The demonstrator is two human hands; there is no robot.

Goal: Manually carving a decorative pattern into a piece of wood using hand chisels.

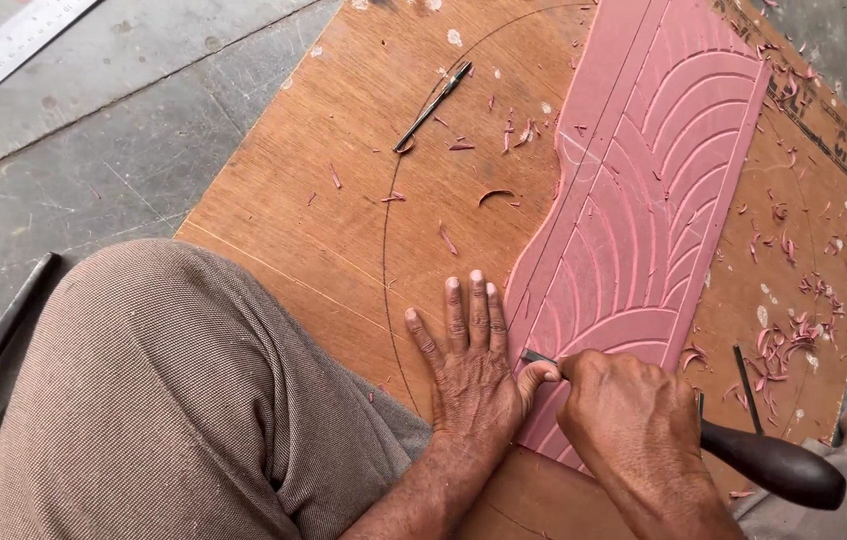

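1. While the right hand (626, 415) is wrapping closed around a carving gouge (733, 455), its dark rounded handle is sticking out to the right past the wrist and its narrow metal blade is meeting the lower left edge of the pink carving sheet (648, 190).
2. The left hand (470, 355) is lying flat and open, holding nothing; its fingers are spreading over the plywood board (343, 180) just beside the sheet, and its thumb is pressing against the blade near the tip.
3. The pink sheet is lying on the board, running from the hands up toward the top of the view, and it is showing cut curved grooves and long straight lines.
4. Pink shavings (793, 330) are lying scattered over the board, thickest to the right of the sheet.
5. A thin dark tool (433, 105) is lying on the board well apart from the hands, near a drawn curved line.
6. The person's knee in brown trousers (183, 400) is resting at the lower left, over the board's edge.
7. A steel ruler (8, 50) is lying on the grey concrete floor (113, 150) at the upper left.
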